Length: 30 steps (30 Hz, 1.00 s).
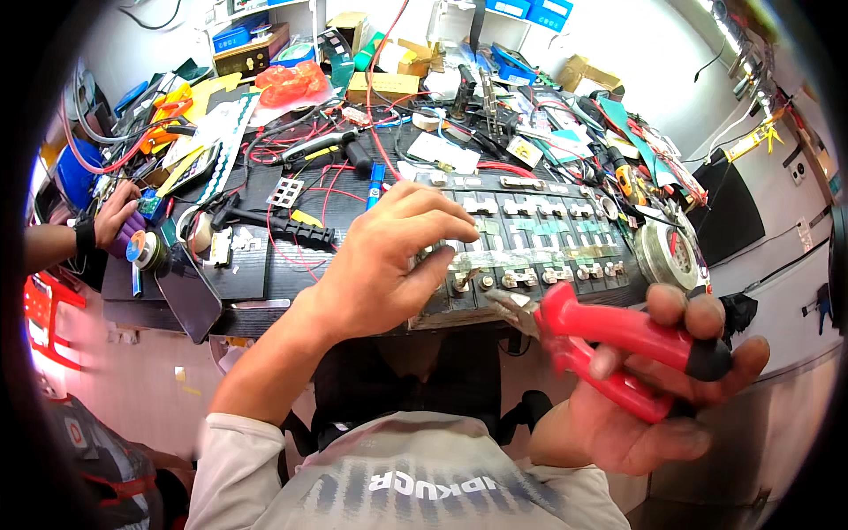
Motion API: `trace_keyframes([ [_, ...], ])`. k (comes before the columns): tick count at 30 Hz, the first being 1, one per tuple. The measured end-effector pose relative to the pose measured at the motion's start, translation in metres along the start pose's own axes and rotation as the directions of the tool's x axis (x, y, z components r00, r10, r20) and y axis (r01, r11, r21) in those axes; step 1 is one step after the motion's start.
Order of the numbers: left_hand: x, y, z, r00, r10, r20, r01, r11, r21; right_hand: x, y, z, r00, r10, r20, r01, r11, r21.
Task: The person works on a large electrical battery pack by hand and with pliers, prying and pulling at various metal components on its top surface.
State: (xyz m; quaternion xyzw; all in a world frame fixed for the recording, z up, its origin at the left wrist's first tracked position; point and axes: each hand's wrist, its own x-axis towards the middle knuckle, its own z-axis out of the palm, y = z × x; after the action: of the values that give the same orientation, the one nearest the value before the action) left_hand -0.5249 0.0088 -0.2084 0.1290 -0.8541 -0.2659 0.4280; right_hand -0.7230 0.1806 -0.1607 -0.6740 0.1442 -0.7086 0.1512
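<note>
Cluttered from edge to edge, the dark worktop [243, 265] carries wires, boxes and tools across the upper half of the frame. At the centre I see the battery pack [530, 238], a flat block of cells with metal strips on top, lying at the worktop's near edge. My left hand [389, 265] rests on its near left corner, fingers spread and pressing down rather than closing on anything. My right hand [654, 389], at the lower right, has its grip wrapped tight around the red-handled pliers [601, 340], whose metal nose points at the pack's near edge, just beside my left fingertips. I judge the main risk to be that bare nose bridging two exposed strips and shorting the cells, or slipping and nipping my left fingers. At the far left, another person's hand [115, 216] works on a small part.
</note>
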Motion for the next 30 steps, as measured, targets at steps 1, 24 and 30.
trace_keyframes([
  [1,-0.002,0.0,0.001,0.999,-0.029,-0.033,0.029,1.0,-0.002,0.008,0.001,-0.002,0.997,0.02,0.073,-0.019,1.0,-0.015],
  [24,-0.075,-0.015,0.028,0.893,-0.188,-0.41,0.131,0.978,-0.165,0.065,0.047,0.045,0.797,0.118,0.592,0.004,0.98,-0.2],
  [30,-0.083,-0.017,0.037,0.891,-0.208,-0.403,0.125,0.967,-0.221,0.047,0.033,0.05,0.828,0.158,0.538,0.014,0.953,-0.303],
])
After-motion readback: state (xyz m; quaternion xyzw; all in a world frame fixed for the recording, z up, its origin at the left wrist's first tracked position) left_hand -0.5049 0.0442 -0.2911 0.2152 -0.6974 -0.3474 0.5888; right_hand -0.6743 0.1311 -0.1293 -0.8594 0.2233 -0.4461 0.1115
